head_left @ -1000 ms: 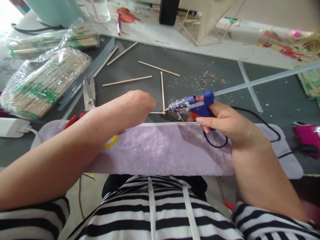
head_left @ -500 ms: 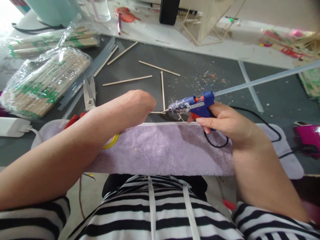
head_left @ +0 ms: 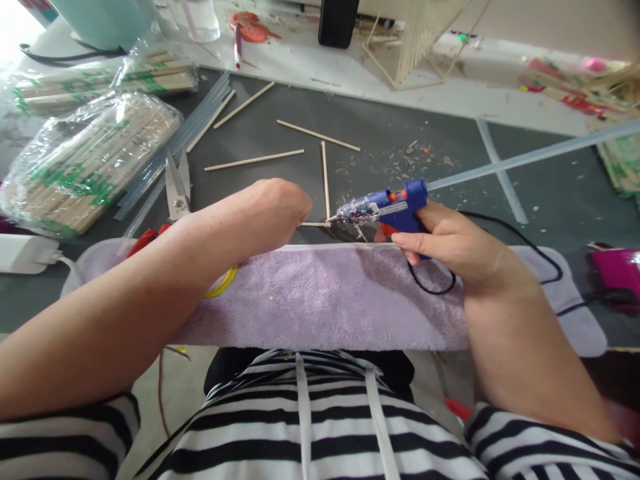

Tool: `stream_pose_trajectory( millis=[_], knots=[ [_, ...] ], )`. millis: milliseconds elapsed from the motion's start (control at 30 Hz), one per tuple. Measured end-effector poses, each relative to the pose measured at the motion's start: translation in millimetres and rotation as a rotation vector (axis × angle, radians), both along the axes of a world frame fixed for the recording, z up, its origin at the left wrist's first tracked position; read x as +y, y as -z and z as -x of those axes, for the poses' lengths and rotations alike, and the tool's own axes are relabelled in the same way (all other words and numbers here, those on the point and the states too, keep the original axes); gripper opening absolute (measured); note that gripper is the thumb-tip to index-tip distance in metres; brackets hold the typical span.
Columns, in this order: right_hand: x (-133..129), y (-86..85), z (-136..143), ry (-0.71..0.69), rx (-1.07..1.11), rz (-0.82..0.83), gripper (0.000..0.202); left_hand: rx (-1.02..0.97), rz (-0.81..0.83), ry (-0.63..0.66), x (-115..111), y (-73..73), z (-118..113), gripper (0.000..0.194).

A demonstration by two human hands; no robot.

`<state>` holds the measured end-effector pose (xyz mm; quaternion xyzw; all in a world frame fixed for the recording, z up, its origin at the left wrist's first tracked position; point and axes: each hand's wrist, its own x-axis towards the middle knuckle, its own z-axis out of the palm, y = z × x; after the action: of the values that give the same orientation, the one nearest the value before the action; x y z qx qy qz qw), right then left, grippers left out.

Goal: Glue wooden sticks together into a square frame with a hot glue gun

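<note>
My right hand (head_left: 443, 237) is wrapped round a blue hot glue gun (head_left: 383, 203), whose clear glue stick (head_left: 530, 157) sticks out behind. Its nozzle is at the corner where two thin wooden sticks meet. One stick (head_left: 326, 180) points away from me. The other, a short visible piece of wooden stick (head_left: 316, 225), runs out from my left hand (head_left: 283, 207), which is closed on it with the fingertips mostly hidden. More loose sticks lie beyond, among them one stick (head_left: 254, 160) just past my left hand and another (head_left: 319, 135) farther back.
Scissors (head_left: 177, 187) lie left, partly under my forearm. Plastic-wrapped stick bundles (head_left: 95, 160) and clear glue sticks (head_left: 195, 127) are at the left. A lilac cloth (head_left: 320, 300) covers the near edge. A stick frame (head_left: 415, 47) and black object (head_left: 339, 23) stand at the back.
Hardly anything differs. The glue gun has shifted very slightly up and left, its nozzle still at the corner; my left hand stays in place.
</note>
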<state>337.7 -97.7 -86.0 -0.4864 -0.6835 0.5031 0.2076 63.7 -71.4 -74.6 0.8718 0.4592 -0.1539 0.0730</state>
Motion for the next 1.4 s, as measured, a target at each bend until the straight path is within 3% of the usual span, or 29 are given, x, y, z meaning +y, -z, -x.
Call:
stream_pose_trajectory(
  millis=[333,733,867,967,1167,1400],
  knots=[
    [-1,-4.2,-4,0.000,0.019,0.002,0.019,-0.070,-0.051,0.058,-2,2.0,4,0.027],
    [-1,-6.5,-4,-0.024,0.004,0.004,0.021,0.072,0.007,0.016,-3,-10.2,-6,0.025],
    [-3,-9.5,-7,0.022,0.031,-0.010,0.021,0.059,-0.009,0.045,-2,-6.3,-3,0.027],
    [-3,-8.4,-3,-0.027,0.007,-0.005,0.020,-0.016,-0.035,0.058,-2,-2.0,0,0.026],
    [-3,-5.8,-2,-0.027,-0.059,-0.007,0.019,0.084,0.005,0.015,-3,-8.2,-5,0.023],
    [-2,-10.5,-10,0.011,-0.038,-0.036,0.023,0.001,0.006,0.001,-2,-3.8,-2,0.025]
  ],
)
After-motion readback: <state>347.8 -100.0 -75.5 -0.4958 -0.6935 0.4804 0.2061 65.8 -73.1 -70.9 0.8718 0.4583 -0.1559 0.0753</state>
